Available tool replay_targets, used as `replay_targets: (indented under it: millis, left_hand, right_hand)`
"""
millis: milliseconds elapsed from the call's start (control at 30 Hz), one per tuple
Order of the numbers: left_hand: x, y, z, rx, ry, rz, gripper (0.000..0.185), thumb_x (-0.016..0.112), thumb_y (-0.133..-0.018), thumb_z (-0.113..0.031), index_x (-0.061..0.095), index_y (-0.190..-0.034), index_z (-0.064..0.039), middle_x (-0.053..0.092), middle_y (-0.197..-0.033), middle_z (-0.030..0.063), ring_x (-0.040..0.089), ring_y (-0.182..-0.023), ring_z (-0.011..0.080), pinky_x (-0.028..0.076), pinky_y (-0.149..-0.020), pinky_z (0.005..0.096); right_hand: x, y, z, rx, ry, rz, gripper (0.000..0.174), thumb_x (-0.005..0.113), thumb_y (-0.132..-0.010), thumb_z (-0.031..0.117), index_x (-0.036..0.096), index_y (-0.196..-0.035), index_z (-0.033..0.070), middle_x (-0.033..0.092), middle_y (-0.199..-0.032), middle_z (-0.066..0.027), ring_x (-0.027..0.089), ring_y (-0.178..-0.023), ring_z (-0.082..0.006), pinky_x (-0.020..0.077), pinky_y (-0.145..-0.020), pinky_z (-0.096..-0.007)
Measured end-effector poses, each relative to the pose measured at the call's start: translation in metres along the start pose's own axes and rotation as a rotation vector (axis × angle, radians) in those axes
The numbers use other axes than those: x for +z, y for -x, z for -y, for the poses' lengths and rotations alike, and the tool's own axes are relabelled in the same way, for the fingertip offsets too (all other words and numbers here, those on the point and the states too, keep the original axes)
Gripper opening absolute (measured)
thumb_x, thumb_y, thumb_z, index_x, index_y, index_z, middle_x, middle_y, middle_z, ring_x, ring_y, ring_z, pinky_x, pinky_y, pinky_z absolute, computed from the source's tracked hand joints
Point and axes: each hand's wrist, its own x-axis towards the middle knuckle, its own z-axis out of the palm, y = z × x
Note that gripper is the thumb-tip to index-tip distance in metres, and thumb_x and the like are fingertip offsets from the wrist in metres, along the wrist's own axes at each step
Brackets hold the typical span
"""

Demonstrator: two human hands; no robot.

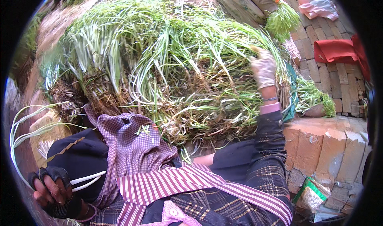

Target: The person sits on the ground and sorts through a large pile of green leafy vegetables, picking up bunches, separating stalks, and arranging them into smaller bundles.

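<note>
My left hand (54, 190), in a dark glove with bare fingertips, is closed around long garlic-chive-like stalks (88, 181). Their white ends point right and their pale green leaves curve up along the left edge. My right hand (263, 66), in a pale, stained glove, is at the right part of a large heap of green leafy stalks (167, 58). Its fingertips touch leaves there, but whether they grip any cannot be told. Brown, soiled roots (101, 94) show along the near side of the heap. A checkered cloth (128, 136) with leaf scraps lies over my lap.
Brick paving (323, 79) and a brick ledge (317, 148) lie to the right. On them are a red cloth (335, 51), a pink-white bag (317, 6), loose greens (317, 97) and a green-white packet (312, 194). A tied green bundle (281, 19) rests at the upper right.
</note>
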Motion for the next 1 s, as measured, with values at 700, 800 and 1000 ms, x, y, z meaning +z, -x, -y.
replay_targets:
  millis: [700,800,1000]
  left_hand:
    - [0.006,0.008,0.006,0.212,-0.179,-0.183,0.022,0.056,-0.093,-0.024,0.045,-0.08,-0.01,0.054,-0.069,0.0087,0.047,-0.057,0.016,0.035,-0.055,0.027]
    - [0.007,0.006,0.009,0.213,-0.175,-0.169,0.025,0.056,-0.093,-0.024,0.044,-0.076,-0.011,0.053,-0.064,0.0078,0.045,-0.051,0.0138,0.036,-0.049,0.0251]
    - [0.017,0.001,0.016,0.191,-0.163,-0.117,0.032,0.056,-0.094,-0.025,0.042,-0.068,-0.012,0.051,-0.054,0.0061,0.042,-0.04,0.0094,0.036,-0.036,0.0215]
  right_hand:
    - [0.226,0.084,0.199,0.69,-1.294,0.627,0.027,0.066,-0.077,0.018,0.06,-0.094,-0.003,0.063,-0.076,-0.0066,0.061,-0.065,-0.0165,0.051,-0.062,-0.029]
    - [0.201,0.095,0.171,0.844,-1.457,0.674,0.025,0.063,-0.076,0.012,0.062,-0.098,-0.001,0.064,-0.085,-0.0063,0.061,-0.069,-0.0163,0.0508,-0.066,-0.0287]
    - [0.178,0.09,0.198,0.504,-1.197,0.615,0.028,0.06,-0.085,0.014,0.06,-0.109,-0.002,0.064,-0.093,-0.006,0.057,-0.077,-0.0138,0.0477,-0.072,-0.0276]
